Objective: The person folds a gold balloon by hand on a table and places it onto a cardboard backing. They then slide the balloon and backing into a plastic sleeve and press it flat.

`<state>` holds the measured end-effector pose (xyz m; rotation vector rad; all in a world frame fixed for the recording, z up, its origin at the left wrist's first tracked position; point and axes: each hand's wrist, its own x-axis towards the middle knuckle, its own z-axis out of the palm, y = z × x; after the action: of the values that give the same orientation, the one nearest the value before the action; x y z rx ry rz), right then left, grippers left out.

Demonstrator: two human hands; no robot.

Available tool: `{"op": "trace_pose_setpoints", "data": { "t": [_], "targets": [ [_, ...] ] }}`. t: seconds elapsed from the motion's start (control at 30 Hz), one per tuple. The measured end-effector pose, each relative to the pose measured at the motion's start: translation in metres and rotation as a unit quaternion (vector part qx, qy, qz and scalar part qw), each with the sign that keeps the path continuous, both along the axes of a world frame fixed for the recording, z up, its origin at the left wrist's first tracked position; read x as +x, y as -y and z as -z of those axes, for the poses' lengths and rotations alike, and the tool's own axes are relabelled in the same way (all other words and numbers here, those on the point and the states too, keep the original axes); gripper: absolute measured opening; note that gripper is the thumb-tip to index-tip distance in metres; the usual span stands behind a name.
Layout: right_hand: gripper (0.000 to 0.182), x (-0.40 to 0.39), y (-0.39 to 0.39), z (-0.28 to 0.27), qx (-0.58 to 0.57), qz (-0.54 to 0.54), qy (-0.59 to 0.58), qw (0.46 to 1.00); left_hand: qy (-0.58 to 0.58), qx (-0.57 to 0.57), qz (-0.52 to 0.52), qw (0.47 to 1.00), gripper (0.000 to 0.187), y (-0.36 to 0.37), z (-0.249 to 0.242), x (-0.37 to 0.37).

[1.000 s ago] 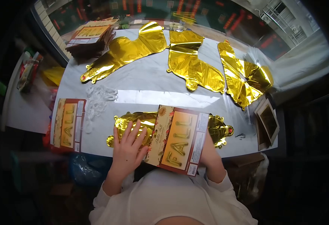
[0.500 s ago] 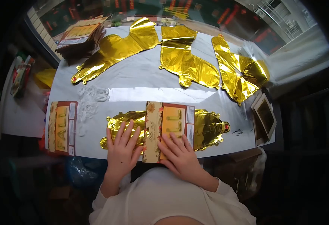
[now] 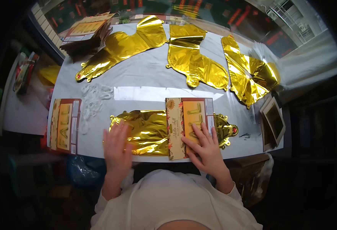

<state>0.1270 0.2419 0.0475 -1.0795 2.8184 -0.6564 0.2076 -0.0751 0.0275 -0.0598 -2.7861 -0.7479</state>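
A flat gold foil balloon (image 3: 147, 134) lies near the table's front edge. Across its right part rests a printed "Hello Fall" card (image 3: 175, 134) with a picture of gold letters. My right hand (image 3: 206, 155) lies on that card with its fingers spread, pressing at its lower right area. At the foil's left end is my left hand (image 3: 117, 151), blurred by motion, its fingers stretched out and holding nothing. A second printed card (image 3: 64, 124) lies farther left, beside loops of white ribbon (image 3: 93, 101).
Three large gold foil balloons, a left one (image 3: 122, 48), a middle one (image 3: 191, 57) and a right one (image 3: 249, 73), lie along the back. A stack of printed cards (image 3: 87, 32) stands back left. Brown card sleeves (image 3: 272, 119) lean at the right edge.
The card has shifted right along the foil with my right hand on it, uncovering more of the gold. My left hand has moved slightly left and now blurs.
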Motion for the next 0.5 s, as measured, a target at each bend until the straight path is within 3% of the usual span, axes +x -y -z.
{"op": "trace_pose_setpoints", "data": {
  "t": [0.07, 0.1, 0.17, 0.27, 0.5],
  "targets": [
    [0.052, 0.002, 0.001, 0.001, 0.002, 0.003, 0.001, 1.000, -0.070, 0.072, -0.151, 0.983, 0.055, 0.013, 0.004, 0.010],
    [0.052, 0.003, 0.001, 0.001, 0.006, 0.004, 0.001, 1.000, -0.069, 0.071, -0.150, 0.984, 0.055, 0.018, 0.003, 0.015],
    [0.052, 0.003, 0.000, 0.002, -0.004, 0.003, 0.000, 1.000, -0.035, 0.005, -0.256, 0.966, 0.047, 0.026, -0.003, 0.024],
    [0.052, 0.003, 0.000, 0.002, -0.011, -0.001, 0.000, 1.000, 0.058, 0.038, -0.299, 0.952, 0.040, 0.029, -0.014, 0.032],
    [0.050, 0.008, 0.004, 0.000, -0.016, -0.007, 0.003, 1.000, 0.082, 0.078, -0.304, 0.946, 0.032, 0.028, -0.016, 0.025]
  ]
}}
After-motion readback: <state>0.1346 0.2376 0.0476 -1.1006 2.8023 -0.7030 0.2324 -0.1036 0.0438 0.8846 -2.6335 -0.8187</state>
